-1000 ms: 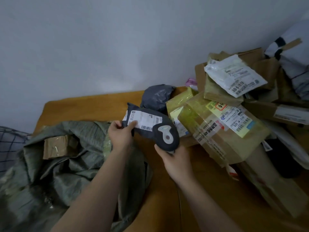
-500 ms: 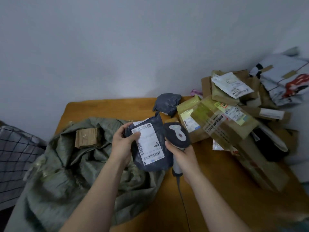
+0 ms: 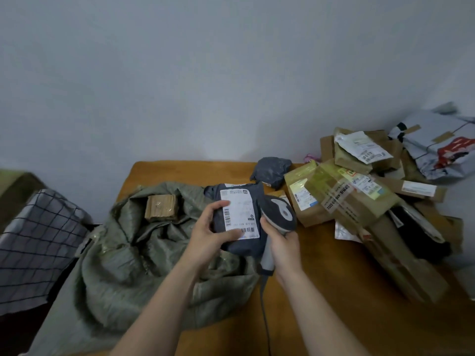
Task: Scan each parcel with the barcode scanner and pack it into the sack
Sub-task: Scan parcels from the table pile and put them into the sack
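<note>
- Dark grey parcel (image 3: 240, 214), white barcode label facing up, held above the sack's edge.
- Grey barcode scanner (image 3: 279, 214), held with its head just right of the label.
- Olive sack (image 3: 144, 253), crumpled on the table (image 3: 321, 291), cardboard box (image 3: 160, 208) in its folds.

Tape (image 3: 335, 199) across brown box (image 3: 359, 214): I read "400" and "5552", middle digits unclear. White label (image 3: 240, 214) on dark parcel (image 3: 246, 246): barcodes, print too blurred.
</note>
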{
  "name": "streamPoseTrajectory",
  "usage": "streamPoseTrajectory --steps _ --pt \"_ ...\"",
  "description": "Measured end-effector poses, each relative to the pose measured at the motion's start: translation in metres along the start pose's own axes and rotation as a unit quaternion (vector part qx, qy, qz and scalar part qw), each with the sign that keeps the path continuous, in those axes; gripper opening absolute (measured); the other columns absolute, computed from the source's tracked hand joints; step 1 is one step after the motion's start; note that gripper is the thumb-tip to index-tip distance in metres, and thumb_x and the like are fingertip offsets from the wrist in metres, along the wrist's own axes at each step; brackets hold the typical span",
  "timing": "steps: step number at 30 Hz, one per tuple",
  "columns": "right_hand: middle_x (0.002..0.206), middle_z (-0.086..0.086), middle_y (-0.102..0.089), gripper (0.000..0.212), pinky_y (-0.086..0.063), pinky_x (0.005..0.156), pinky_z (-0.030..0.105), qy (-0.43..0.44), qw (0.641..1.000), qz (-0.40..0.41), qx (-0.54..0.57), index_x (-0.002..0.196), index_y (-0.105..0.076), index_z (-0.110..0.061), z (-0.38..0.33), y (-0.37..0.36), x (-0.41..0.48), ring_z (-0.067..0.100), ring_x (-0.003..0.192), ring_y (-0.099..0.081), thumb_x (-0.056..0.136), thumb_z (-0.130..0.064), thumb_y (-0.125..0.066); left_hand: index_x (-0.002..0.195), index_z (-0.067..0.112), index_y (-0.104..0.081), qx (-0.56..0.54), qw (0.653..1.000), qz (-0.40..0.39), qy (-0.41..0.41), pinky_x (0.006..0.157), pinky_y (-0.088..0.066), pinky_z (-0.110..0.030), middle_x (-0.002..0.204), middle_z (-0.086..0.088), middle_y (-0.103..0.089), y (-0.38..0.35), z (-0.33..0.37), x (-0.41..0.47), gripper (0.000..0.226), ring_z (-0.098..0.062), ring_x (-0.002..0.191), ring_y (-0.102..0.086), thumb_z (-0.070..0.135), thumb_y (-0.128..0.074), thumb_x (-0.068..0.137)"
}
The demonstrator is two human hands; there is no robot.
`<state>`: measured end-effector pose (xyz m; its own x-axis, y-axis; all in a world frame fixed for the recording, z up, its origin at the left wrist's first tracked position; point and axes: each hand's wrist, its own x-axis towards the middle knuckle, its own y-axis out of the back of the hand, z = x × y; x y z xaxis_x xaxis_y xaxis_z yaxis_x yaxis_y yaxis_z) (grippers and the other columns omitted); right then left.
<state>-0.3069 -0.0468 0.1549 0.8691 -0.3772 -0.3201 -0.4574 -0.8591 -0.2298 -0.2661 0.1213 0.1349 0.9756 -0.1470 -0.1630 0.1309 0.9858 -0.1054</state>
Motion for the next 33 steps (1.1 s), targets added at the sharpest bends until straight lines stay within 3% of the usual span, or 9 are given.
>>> streamPoseTrajectory --steps 6,10,12,15,17,20,23,28,33 --pt "0.092 -0.015 -0.076 0.014 -0.058 0.078 0.026 0.006 0.997 -0.067 -0.03 0.094 -0.072 -0.027 -0.013 0.012 0.0 0.005 0.093 -0.071 0.09 -0.015 -0.078 0.145 0.034 -0.045 0.112 0.992 -0.039 -0.044 0.077 -0.061 -0.031 0.128 0.004 -0.06 -0.016 0.014 -0.018 0.091 -0.011 0.104 -0.07 -0.009 -0.085 0.075" --pt "0.112 -0.01 -0.075 0.027 -0.057 0.096 0.035 0.028 0.987 -0.108 -0.115 0.112 -0.072 -0.025 -0.014 0.027 0.002 0.007 0.107 -0.068 0.086 -0.022 -0.082 0.155 0.032 -0.032 0.169 0.983 -0.023 -0.074 0.084 -0.063 -0.038 0.137 0.009 -0.056 -0.022 0.015 -0.017 0.105 -0.008 0.11 -0.068 -0.011 -0.084 0.074" --pt "0.109 -0.005 -0.077 0.027 -0.061 0.089 0.035 0.023 0.979 -0.141 -0.148 0.111 -0.073 -0.025 -0.017 0.036 0.002 0.011 0.101 -0.072 0.086 -0.022 -0.083 0.151 0.034 -0.03 0.219 0.972 -0.018 -0.084 0.087 -0.062 -0.042 0.133 0.01 -0.057 -0.021 0.017 -0.014 0.105 -0.003 0.109 -0.067 -0.007 -0.086 0.073" --pt "0.078 0.001 -0.077 0.01 -0.06 0.069 0.031 0.042 0.941 -0.216 -0.257 0.092 -0.075 -0.014 -0.025 0.05 0.002 0.014 0.065 -0.071 0.091 -0.023 -0.078 0.139 0.038 -0.032 0.276 0.956 -0.006 -0.095 0.086 -0.062 -0.045 0.12 0.01 -0.067 -0.014 0.024 -0.004 0.095 -0.004 0.1 -0.071 0.0 -0.088 0.072" --pt "0.062 -0.003 -0.07 0.018 -0.055 0.061 0.026 0.069 0.924 -0.24 -0.288 0.076 -0.072 -0.015 -0.027 0.054 0.001 0.009 0.056 -0.064 0.091 -0.023 -0.077 0.133 0.039 -0.035 0.289 0.953 0.002 -0.089 0.081 -0.063 -0.047 0.111 0.004 -0.073 -0.007 0.031 0.005 0.089 -0.012 0.093 -0.075 0.003 -0.089 0.073" --pt "0.058 -0.018 -0.066 0.019 -0.047 0.058 0.012 0.08 0.934 -0.243 -0.251 0.075 -0.069 -0.027 -0.028 0.054 -0.003 -0.007 0.06 -0.062 0.09 -0.018 -0.078 0.128 0.037 -0.046 0.291 0.953 0.009 -0.084 0.077 -0.065 -0.044 0.109 0.0 -0.075 0.002 0.042 0.015 0.077 -0.015 0.09 -0.076 0.002 -0.09 0.074" --pt "0.056 -0.018 -0.064 0.019 -0.045 0.057 0.012 0.081 0.946 -0.239 -0.202 0.078 -0.07 -0.028 -0.027 0.051 -0.005 -0.007 0.057 -0.059 0.089 -0.015 -0.079 0.127 0.035 -0.059 0.275 0.956 0.016 -0.1 0.081 -0.062 -0.031 0.124 0.003 -0.069 0.007 0.049 0.021 0.071 -0.008 0.1 -0.072 -0.005 -0.086 0.075" --pt "0.056 -0.019 -0.063 0.024 -0.044 0.055 0.01 0.086 0.948 -0.247 -0.183 0.075 -0.067 -0.029 -0.03 0.044 -0.008 -0.008 0.055 -0.058 0.091 -0.014 -0.076 0.129 0.031 -0.065 0.273 0.958 0.007 -0.091 0.088 -0.061 -0.035 0.125 0.007 -0.069 0.015 0.052 0.03 0.071 -0.013 0.107 -0.069 -0.016 -0.072 0.077" --pt "0.058 -0.019 -0.064 0.021 -0.044 0.057 0.012 0.094 0.948 -0.244 -0.18 0.077 -0.069 -0.03 -0.03 0.037 -0.008 -0.006 0.057 -0.058 0.091 -0.016 -0.077 0.129 0.039 -0.063 0.314 0.945 -0.016 -0.09 0.09 -0.061 -0.036 0.127 0.011 -0.067 0.019 0.055 0.036 0.071 -0.009 0.113 -0.067 -0.013 -0.067 0.08"
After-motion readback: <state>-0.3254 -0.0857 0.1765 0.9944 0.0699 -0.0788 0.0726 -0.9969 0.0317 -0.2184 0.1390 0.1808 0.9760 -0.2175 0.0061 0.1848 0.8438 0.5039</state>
